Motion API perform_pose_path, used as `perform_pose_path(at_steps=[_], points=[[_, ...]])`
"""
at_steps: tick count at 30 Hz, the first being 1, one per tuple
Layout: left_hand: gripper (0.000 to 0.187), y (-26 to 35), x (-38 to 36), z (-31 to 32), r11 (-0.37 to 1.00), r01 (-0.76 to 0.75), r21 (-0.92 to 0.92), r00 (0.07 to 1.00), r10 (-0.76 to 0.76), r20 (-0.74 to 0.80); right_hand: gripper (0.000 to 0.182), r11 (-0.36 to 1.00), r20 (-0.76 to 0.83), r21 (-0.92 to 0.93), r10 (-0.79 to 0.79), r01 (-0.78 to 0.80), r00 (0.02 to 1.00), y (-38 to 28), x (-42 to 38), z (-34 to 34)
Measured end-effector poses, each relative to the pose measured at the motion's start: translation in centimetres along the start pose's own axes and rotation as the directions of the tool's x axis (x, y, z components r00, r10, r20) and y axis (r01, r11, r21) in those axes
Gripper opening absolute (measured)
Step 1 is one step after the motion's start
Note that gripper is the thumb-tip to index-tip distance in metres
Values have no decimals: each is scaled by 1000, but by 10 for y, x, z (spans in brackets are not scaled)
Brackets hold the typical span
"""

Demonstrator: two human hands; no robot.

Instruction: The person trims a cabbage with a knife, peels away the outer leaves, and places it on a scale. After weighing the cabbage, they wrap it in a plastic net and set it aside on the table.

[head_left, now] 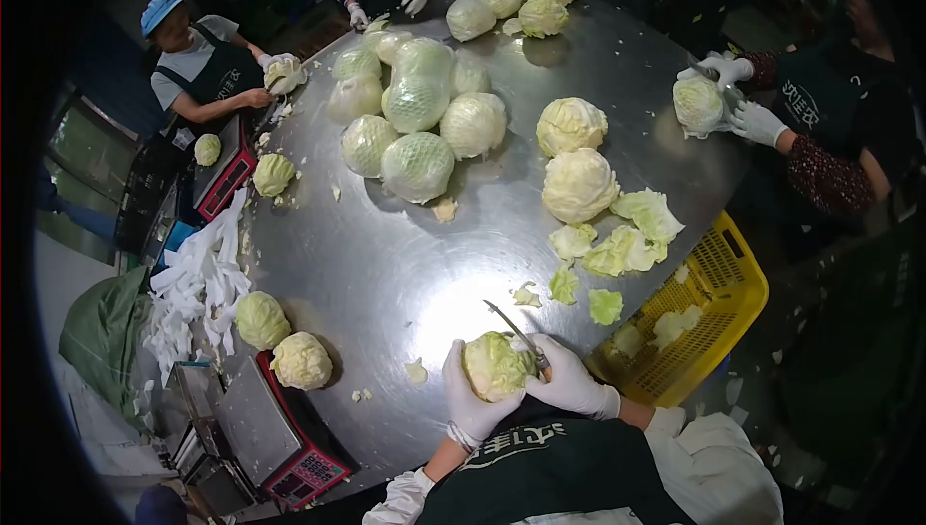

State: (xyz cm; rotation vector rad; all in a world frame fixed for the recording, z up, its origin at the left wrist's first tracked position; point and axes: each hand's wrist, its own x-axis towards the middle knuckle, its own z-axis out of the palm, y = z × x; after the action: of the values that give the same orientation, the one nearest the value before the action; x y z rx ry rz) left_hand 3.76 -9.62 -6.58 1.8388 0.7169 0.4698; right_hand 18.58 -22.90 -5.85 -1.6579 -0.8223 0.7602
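Note:
Near the table's front edge, my gloved left hand (473,400) is wrapped round the left side of a small green cabbage (495,367). My gloved right hand (571,376) grips the handle of a knife (517,329) and rests against the cabbage's right side. The thin, curved blade points up and left, over the table beyond the cabbage. Small leaf scraps (416,371) lie to the left. Torn green leaves (627,249) and two pale trimmed cabbages (580,185) are up and right of my hands.
Film-wrapped cabbages (418,167) sit together on the metal table (386,264). A yellow crate (714,317) stands at the right edge, a red scale (301,462) at lower left. Co-workers stand at left, top and right; the right one holds a cabbage (697,105) and a knife.

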Motion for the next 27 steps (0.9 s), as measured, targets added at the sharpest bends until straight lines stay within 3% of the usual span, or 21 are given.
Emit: perform_pose_path(at_steps=[2, 4, 7, 9, 11, 13, 14, 15, 17, 19, 20, 21, 23, 27], points=[[118, 6, -1, -2, 1000, -9, 14, 1000, 9, 8, 55, 999, -55, -31, -36, 34, 998, 11, -1, 8], [120, 10, -2, -1, 948, -134, 288, 991, 130, 34, 55, 996, -113, -67, -70, 63, 991, 19, -4, 10], [122, -7, -5, -3, 983, -113, 142, 993, 107, 47, 52, 999, -87, 17, -34, 36, 996, 14, -2, 0], [123, 2, -2, -6, 964, -152, 220, 987, 138, 79, 43, 975, -14, -203, 91, -92, 996, 19, -1, -16], [124, 3, -4, -11, 936, -187, 298, 981, 160, 113, 14, 993, -238, -121, -34, 5, 971, 45, 8, -33], [125, -1, -2, -13, 968, -171, 183, 981, 150, 127, 7, 970, -489, -215, -8, -112, 872, 102, 16, -58], [125, -2, -1, -11, 967, -175, 185, 981, 155, 121, 10, 1000, -501, -7, -12, 10, 866, 100, 16, -74], [125, -2, -3, -7, 999, -47, -10, 995, 48, 92, 20, 994, -476, -81, 31, -79, 879, 98, 14, -91], [126, 3, -3, -1, 975, 84, -207, 994, -66, 92, 41, 909, -345, -379, 38, -176, 938, 0, 2, -97], [127, 21, 6, 5, 983, -76, 168, 993, 60, 100, 51, 916, -136, -401, -64, 4, 989, -15, -8, -83], [127, 26, 9, 8, 929, -171, 328, 983, 140, 116, 54, 928, -59, -373, -5, -17, 998, -31, -14, -71], [127, 26, 10, 12, 930, -174, 324, 982, 142, 122, 60, 823, 28, -537, -200, 184, 979, -31, -16, -60], [125, 24, 13, 17, 937, -134, 322, 989, 105, 104, 62, 829, 167, -553, 8, 87, 986, -49, -21, -47], [121, 27, 17, 18, 931, -137, 338, 987, 102, 120, 64, 809, 172, -576, -20, 117, 985, -34, -17, -31]])
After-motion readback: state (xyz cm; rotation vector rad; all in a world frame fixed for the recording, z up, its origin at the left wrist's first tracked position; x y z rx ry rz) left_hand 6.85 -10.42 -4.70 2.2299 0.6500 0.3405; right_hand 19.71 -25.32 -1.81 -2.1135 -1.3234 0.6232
